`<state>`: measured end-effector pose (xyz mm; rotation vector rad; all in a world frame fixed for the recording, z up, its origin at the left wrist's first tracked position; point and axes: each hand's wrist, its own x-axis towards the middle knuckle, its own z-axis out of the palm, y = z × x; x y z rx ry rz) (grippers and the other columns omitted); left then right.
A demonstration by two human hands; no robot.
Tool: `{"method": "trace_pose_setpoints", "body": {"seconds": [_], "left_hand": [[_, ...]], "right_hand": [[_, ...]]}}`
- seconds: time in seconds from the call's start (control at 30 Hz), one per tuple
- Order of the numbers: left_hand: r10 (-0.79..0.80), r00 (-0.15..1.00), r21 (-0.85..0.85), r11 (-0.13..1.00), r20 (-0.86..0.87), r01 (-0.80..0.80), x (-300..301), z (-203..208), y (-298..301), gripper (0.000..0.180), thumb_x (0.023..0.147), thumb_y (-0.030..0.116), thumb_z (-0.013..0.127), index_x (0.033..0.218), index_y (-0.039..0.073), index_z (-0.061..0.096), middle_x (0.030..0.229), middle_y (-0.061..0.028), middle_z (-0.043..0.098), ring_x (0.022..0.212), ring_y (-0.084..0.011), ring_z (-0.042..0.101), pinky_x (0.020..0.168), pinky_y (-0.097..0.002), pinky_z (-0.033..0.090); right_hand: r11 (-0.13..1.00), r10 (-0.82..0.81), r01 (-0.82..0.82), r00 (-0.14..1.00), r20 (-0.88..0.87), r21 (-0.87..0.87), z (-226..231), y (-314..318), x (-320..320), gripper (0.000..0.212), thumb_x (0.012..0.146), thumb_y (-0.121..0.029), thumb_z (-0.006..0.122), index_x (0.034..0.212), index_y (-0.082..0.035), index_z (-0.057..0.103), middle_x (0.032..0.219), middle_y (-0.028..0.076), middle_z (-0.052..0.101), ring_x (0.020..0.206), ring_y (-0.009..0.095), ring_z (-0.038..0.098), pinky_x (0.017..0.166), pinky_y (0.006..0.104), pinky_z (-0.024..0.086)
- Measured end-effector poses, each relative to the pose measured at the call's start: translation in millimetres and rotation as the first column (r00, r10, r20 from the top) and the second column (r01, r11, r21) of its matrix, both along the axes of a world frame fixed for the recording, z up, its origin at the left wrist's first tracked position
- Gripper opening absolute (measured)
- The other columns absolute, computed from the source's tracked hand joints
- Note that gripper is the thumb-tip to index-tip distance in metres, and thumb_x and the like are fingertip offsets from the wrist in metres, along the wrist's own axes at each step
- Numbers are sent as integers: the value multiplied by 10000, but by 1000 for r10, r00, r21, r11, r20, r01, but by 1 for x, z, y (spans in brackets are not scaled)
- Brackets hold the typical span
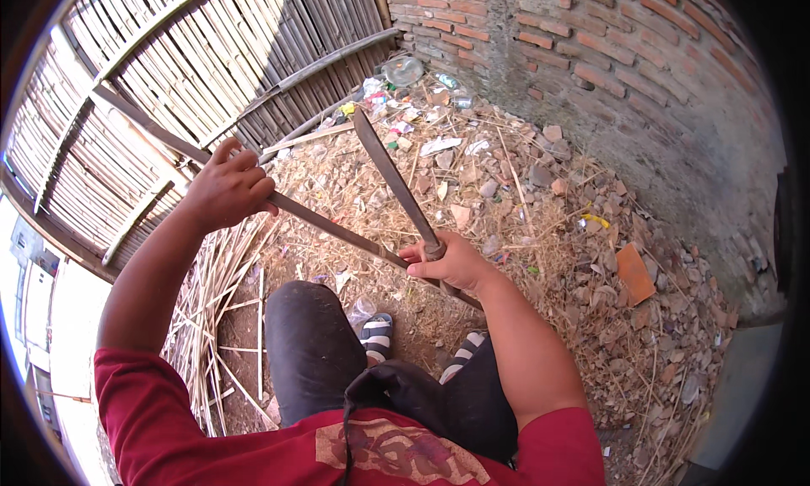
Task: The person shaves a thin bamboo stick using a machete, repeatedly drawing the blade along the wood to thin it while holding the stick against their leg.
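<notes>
A long, flat bamboo strip point(333, 230) runs slantwise across in front of me, from the fence side at the upper left down to my right hand. My left hand point(232, 186) is closed around it, some fingers bent above. My right hand point(456, 260) grips a machete point(392, 178) near the collar of its handle. Its dark blade points up and away, clear of the strip in front of the fist. The strip's near end passes under the right fingers; whether they also pinch it is hidden.
Thin split bamboo sticks point(202, 326) lie piled at my left. A bamboo fence point(228, 56) stands far left, a brick wall point(607, 56) along the right. Rubble, straw and litter cover the ground, with a broken orange tile point(634, 275). My sandalled feet point(377, 334) are below.
</notes>
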<state>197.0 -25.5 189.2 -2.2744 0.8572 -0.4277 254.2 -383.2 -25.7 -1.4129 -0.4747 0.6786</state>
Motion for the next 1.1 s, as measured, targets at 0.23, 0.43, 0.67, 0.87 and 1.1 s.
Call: {"method": "trace_pose_setpoints", "body": {"seconds": [0.23,0.43,0.67,0.87,1.1], "left_hand": [[-26,1000,29,999,16,26,36,30,-42,353,911,523,625,898,172,594,834,18,604,993,-199,622,1172,-548,310],[0,999,52,999,48,-2,55,46,-62,334,854,476,717,950,171,621,917,13,658,1160,-210,627,1221,-541,267],[-72,949,-69,993,308,98,70,46,-77,623,930,534,661,1417,167,538,1572,-84,434,1512,-275,323,1256,-543,206],[355,934,-845,511,39,-159,38,-113,-114,837,939,424,696,1562,46,284,1596,-254,294,1487,-439,307,1200,-541,300],[-258,561,-614,243,-787,-751,-8,-299,-211,993,841,496,816,1514,-65,349,1499,-309,443,1383,-405,489,1150,-482,410]], "right_hand": [[994,-109,110,990,94,-6,-16,-3,3,314,769,-155,892,1033,-47,760,917,41,726,857,134,670,796,303,532],[989,-146,146,980,132,8,-8,-9,1,342,769,-178,906,1035,-31,750,911,26,717,847,129,666,782,299,530],[953,-295,282,948,121,113,4,-11,7,306,797,-122,879,1041,-6,735,887,10,698,810,104,646,760,287,530],[910,-414,406,897,154,84,10,-25,18,274,806,-97,865,1028,-7,731,856,-15,671,805,89,621,754,283,525],[866,-470,424,871,144,264,1,-38,28,207,832,-53,831,884,-40,631,1018,104,727,944,151,683,829,309,528]]}}
